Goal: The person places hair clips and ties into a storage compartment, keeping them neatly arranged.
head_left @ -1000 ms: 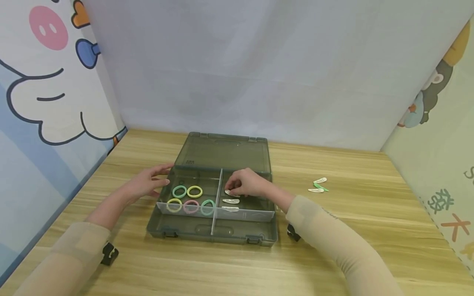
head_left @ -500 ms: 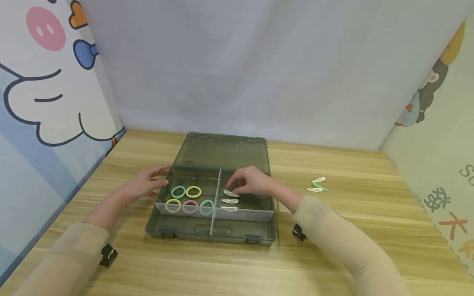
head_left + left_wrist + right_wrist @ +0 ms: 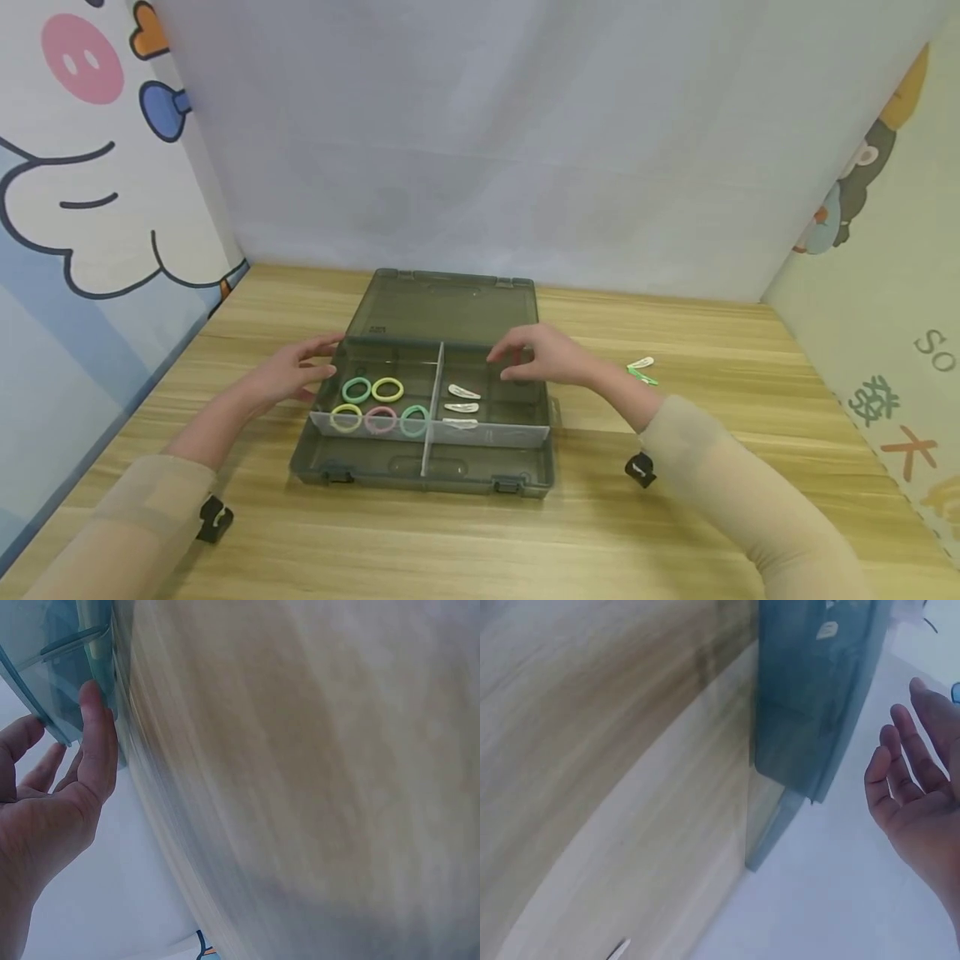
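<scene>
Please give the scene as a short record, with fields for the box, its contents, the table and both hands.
Box: translucent organizer box, lid open
Rear left compartment: five hair ties (two yellow, two green, one pink)
Rear right compartment: three white hair clips
Table: white hair clip and green hair clip, right of box
Left hand: touching box's left side
Right hand: over rear right compartment, holding nothing

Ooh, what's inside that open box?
In the back-left section are two green rings, two yellow rings and one pink ring; in the back-right section, three white clips. The right hand hides part of that section, so I can't tell what's beneath.
</scene>
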Tool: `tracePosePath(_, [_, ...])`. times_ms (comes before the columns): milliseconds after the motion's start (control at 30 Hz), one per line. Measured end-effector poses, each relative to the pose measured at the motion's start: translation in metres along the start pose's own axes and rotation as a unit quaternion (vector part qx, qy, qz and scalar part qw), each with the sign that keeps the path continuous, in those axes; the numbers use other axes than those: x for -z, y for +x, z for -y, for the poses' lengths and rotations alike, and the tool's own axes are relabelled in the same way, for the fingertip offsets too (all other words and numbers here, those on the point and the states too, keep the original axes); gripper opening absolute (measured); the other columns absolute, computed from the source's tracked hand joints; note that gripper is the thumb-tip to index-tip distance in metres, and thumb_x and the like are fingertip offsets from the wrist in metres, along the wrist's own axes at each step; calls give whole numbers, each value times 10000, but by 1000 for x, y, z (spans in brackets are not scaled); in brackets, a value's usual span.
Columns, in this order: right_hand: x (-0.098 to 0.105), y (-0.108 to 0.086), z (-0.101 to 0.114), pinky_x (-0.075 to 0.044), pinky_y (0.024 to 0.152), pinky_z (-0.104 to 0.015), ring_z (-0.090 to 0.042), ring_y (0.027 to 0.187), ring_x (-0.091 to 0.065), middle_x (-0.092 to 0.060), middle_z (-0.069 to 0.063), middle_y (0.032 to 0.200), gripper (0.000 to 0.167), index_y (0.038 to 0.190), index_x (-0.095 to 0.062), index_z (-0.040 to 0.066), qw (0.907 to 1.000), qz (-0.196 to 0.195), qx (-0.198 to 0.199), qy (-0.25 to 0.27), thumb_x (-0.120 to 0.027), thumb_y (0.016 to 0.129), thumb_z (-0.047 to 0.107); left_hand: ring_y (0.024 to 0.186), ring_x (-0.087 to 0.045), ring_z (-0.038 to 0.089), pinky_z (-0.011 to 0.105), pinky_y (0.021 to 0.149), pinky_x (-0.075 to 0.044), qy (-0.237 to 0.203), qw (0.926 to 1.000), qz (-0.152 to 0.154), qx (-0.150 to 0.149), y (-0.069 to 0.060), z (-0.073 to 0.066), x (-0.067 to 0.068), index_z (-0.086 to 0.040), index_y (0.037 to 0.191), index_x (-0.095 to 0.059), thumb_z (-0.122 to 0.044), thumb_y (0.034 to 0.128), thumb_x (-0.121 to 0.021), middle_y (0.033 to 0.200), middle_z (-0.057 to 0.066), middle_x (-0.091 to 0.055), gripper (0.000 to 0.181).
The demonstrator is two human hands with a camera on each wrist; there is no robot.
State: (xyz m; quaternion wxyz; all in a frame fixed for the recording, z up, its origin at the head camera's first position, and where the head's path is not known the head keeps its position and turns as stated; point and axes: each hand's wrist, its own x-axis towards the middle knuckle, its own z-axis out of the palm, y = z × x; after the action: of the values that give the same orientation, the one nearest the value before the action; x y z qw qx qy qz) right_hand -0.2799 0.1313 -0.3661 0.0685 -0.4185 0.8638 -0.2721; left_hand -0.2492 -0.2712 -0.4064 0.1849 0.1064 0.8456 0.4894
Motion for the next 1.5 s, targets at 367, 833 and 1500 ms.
tracePosePath(367, [28, -32, -2, -514, 809, -420, -257, 962, -620, -673, -18, 1093, 255, 1097, -685, 141, 9992, -313, -241, -17, -716, 844, 140, 1325, -273, 503, 459, 836, -538, -80, 10000, 32, 20, -1, -1, 0, -102, 1521, -160, -162, 998, -474, 1513, 290, -168, 613])
tracePosePath(833, [46, -76, -16, -493, 867, -468, -234, 1010, -591, -656, -36, 1131, 291, 1122, -672, 113, 9953, -748, -553, -272, -723, 836, 127, 1308, -305, 505, 450, 822, -544, -34, 10000, 25, -1, -1, -1, 0, -101, 1521, -164, -171, 998, -475, 1510, 294, -174, 612])
tracePosePath(1500, [42, -126, -76, -539, 802, -456, -336, 992, -606, -662, -146, 1123, 296, 1107, -667, 1, 9880, -1026, -1139, -169, -707, 813, -3, 1304, -303, 513, 452, 816, -546, 73, 10000, 48, -24, -1, -3, 1, -103, 1522, -158, -169, 997, -477, 1504, 301, -180, 618])
